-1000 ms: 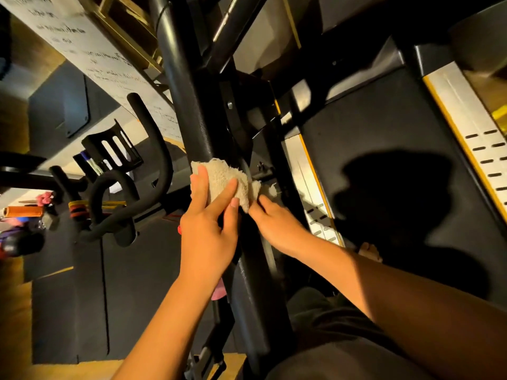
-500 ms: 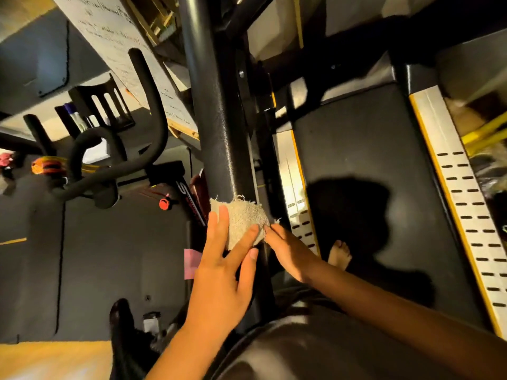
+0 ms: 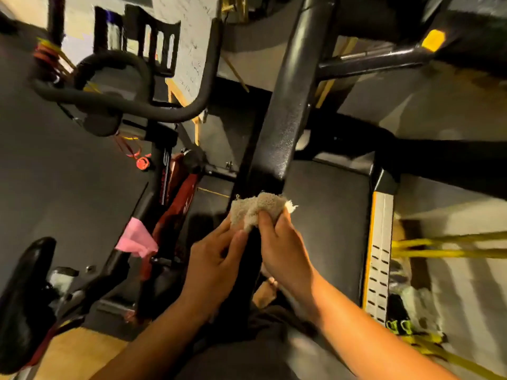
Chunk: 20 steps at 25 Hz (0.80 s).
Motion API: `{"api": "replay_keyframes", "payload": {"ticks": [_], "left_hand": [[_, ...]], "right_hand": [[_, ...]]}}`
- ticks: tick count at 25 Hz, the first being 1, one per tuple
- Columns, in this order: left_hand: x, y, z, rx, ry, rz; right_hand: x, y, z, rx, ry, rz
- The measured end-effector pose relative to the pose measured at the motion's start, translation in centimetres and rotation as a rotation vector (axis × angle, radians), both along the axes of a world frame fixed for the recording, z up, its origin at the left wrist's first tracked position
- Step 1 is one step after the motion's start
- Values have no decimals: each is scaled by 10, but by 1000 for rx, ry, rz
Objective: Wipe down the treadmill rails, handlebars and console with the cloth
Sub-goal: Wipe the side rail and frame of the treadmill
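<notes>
Pinching the beige cloth [image 3: 258, 208] from both sides, my left hand [image 3: 216, 259] and right hand [image 3: 285, 250] hold it bunched across the black treadmill upright [image 3: 285, 111], fingers curled on it.

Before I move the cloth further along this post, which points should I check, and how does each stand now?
1. The cloth lies against the post: ok.
2. Both the left hand and the right hand grip the cloth: ok.
3. The post above the cloth is bare up to the side bar: ok.
4. The bike handlebar is apart from the hands: ok.
5. The cloth is clean enough: cannot tell.
6. The side rail is already wiped: cannot tell.
</notes>
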<state>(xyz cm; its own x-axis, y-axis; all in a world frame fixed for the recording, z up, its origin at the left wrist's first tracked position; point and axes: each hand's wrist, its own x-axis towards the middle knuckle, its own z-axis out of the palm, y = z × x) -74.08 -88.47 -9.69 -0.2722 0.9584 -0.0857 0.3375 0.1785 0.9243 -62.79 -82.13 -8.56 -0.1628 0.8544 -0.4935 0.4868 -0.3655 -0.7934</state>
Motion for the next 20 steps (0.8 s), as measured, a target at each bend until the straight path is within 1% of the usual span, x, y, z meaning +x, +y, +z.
{"api": "replay_keyframes", "payload": {"ticks": [2,4,6,7,9,10,13,15,16,17,18,19,20], "left_hand": [[-2,19,-7,-7,-29,50],[-3,44,-12,-33,-101,103],[-1,73,-10,-19,-83,42],[-3,89,-8,-54,-65,1],[-10,120,-9,-106,-72,-47],[-13,135,-11,-86,-95,-58],[-19,173,-19,-75,-143,-106],[-20,200,-20,-163,-133,-158],[-22,210,-17,-207,-146,-173],[-23,217,-15,-234,-164,-183],[-24,218,-14,-237,-176,-182],[-23,213,-16,-231,-196,-173],[-23,205,-21,-223,-239,-158]], "right_hand": [[-3,21,-1,78,-143,79],[-6,44,1,103,-216,58],[-8,69,6,140,-256,59],[-10,85,10,150,-296,83],[-12,121,15,125,-366,111],[-13,135,17,92,-404,114],[-14,168,16,33,-421,64],[-16,194,16,34,-373,-12],[-20,207,18,48,-390,-25],[-23,216,20,104,-501,-7],[-23,220,23,219,-692,30],[-23,218,28,393,-826,87],[-20,212,32,601,-871,195]]}}
